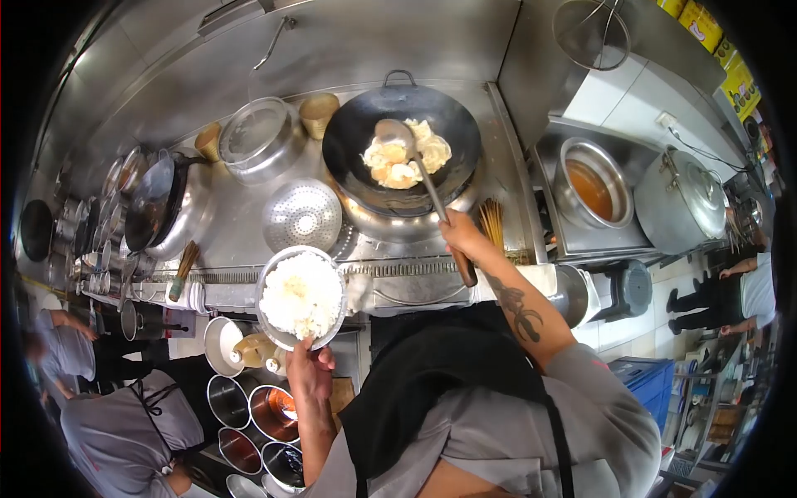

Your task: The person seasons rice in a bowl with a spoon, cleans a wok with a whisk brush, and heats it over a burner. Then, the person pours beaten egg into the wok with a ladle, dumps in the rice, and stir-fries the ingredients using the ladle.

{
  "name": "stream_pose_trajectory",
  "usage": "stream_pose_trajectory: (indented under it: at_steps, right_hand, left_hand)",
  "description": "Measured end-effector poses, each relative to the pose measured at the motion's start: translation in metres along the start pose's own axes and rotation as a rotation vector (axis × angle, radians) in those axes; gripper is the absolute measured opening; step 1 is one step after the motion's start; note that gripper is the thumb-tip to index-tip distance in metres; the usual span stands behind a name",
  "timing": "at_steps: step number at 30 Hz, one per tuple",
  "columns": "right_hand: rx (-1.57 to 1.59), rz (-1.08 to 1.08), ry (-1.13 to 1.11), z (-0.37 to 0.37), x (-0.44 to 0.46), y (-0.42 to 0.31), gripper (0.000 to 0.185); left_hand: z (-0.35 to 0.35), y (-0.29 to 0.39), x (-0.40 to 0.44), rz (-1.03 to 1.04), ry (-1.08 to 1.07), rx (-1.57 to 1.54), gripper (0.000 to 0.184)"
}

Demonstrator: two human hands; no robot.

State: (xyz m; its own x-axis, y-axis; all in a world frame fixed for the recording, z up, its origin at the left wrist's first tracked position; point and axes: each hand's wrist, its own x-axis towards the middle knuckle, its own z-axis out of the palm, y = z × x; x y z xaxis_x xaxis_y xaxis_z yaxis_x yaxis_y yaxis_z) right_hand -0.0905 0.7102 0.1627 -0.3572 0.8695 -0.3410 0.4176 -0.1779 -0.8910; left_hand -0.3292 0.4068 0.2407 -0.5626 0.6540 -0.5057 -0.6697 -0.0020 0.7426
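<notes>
My left hand (pixel 310 373) grips the near rim of a round metal bowl (pixel 265 319), with the thumb on top. White rice (pixel 300 290) heaps inside it, held over the front edge of the range. My right hand (pixel 463 234) is wrapped around the handle of a ladle (pixel 430 187). The ladle's head rests among yellow cooked egg (pixel 435 151) in a black wok (pixel 347 137). The wok sits on the burner, tilted slightly in my view, with a loop handle at its far side.
A perforated strainer (pixel 290 217) lies left of the wok, near a metal pot (pixel 256 141). Bamboo brushes (pixel 491 222) stand to the right. Beyond are a pot of brown liquid (pixel 569 187) and a lidded pot (pixel 672 203). Sauce containers (pixel 228 402) and a co-worker (pixel 124 427) are at lower left.
</notes>
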Motion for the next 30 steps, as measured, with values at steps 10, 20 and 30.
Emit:
stream_pose_trajectory:
  at_steps: [10,20,30]
  right_hand:
    - [-0.426,-0.142,0.225,-0.024,0.021,0.049,0.017]
    - [-0.096,-0.075,0.064,-0.009,0.018,-0.001,0.022]
    - [-0.342,-0.01,0.015,-0.057,-0.01,0.006,0.024]
  left_hand:
    - [-0.013,-0.007,-0.004,-0.057,0.028,-0.042,0.034]
    - [-0.018,-0.003,-0.006,-0.048,0.016,-0.034,0.032]
    - [-0.024,-0.006,-0.008,-0.057,0.063,-0.035,0.029]
